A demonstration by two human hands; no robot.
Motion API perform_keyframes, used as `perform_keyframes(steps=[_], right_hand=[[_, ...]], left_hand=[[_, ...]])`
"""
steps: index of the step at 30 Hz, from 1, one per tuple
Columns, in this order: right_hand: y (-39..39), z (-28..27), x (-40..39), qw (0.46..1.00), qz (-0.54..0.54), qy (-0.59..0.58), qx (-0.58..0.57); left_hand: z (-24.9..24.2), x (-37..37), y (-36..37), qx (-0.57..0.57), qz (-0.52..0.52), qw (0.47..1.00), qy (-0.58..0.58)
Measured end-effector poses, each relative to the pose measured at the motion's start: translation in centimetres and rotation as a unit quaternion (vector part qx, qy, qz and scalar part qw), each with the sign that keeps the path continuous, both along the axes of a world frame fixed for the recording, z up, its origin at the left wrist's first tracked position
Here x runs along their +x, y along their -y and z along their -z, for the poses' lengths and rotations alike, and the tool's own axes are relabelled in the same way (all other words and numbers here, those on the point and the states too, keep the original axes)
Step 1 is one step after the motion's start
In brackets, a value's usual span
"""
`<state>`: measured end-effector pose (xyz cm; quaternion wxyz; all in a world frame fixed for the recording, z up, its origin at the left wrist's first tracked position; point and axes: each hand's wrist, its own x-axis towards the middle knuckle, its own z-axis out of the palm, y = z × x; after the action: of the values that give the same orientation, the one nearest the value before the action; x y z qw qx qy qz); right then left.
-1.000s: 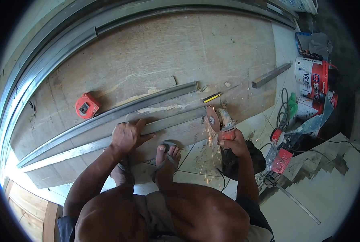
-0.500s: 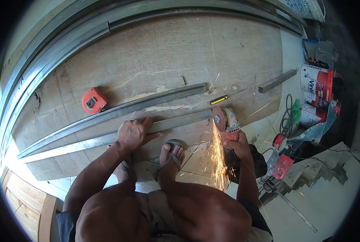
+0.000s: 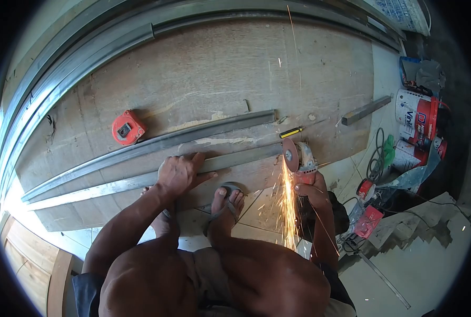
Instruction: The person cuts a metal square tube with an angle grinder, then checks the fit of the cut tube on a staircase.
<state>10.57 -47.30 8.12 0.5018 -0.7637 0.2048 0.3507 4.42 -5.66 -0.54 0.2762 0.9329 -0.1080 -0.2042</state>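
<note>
My right hand (image 3: 313,191) is wrapped round the red body of an angle grinder (image 3: 302,158). Its disc touches the right end of a long metal bar (image 3: 235,158), and sparks (image 3: 287,203) stream down toward the floor. Farther left, my left hand (image 3: 178,174) grips that bar and presses it on the plywood sheet (image 3: 214,68). Just beyond lies a second metal length, a channel (image 3: 204,132), roughly alongside. A yellow and black marker-like tool (image 3: 291,132) rests near the disc. The red tape measure (image 3: 128,128) sits on the plywood at left.
Long metal profiles (image 3: 87,63) run along the far edge. A short metal tube (image 3: 366,110) lies at the right, near paint cans (image 3: 412,113) and a coiled cord (image 3: 375,158). My sandalled foot (image 3: 227,203) is close below the bar. A metal rod (image 3: 386,280) lies lower right.
Both hands keep their holds, and the disc stays at the bar's end with sparks still flying. The whole view has shifted slightly to the right.
</note>
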Motion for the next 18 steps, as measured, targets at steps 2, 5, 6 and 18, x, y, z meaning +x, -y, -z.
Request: perform_keyframes(steps=[2, 5, 6, 18], right_hand=[[0.8, 0.4, 0.0, 1.000, -0.002, -0.015, 0.000], [0.0, -0.1, 0.3, 0.999, 0.008, -0.034, 0.006], [-0.3, -0.3, 0.4, 0.999, 0.019, -0.039, 0.015], [-0.5, -0.6, 1.5, 0.999, -0.019, -0.031, -0.002]], left_hand=[[0.1, -0.1, -0.1, 0.001, 0.004, 1.000, -0.002], [0.4, -0.2, -0.1, 0.001, 0.007, 1.000, 0.000], [0.4, -0.1, 0.0, -0.009, -0.006, 1.000, -0.008], [-0.1, 0.2, -0.1, -0.042, -0.020, 0.999, -0.011]])
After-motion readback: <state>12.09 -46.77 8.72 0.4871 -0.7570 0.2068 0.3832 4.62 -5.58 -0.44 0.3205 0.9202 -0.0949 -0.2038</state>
